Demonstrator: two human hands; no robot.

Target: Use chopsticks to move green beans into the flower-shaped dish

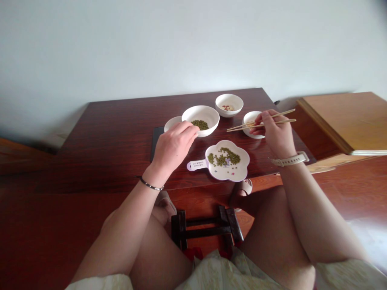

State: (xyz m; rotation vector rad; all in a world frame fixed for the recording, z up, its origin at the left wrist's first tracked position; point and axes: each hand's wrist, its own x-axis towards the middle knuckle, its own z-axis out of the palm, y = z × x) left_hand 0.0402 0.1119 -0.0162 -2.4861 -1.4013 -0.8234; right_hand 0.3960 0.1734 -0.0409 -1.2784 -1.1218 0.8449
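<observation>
My right hand (273,131) is closed on a pair of wooden chopsticks (242,126), tips pointing left, above a small white bowl (248,119). My left hand (173,147) has its fingers curled at the rim of a larger white bowl (211,117) that holds green beans (200,124); whether it holds anything is hidden. In front lies a flower-shaped white plate (238,171) with scattered green beans (224,157) and a handle tab (196,164).
Another white bowl (229,104) with a few pale and reddish bits stands at the back, and a fourth (171,123) peeks out behind my left hand. A dark tablet (155,141) lies on the low wooden table (109,137). A lighter wooden piece (347,121) is at right. Small stool (205,227) below.
</observation>
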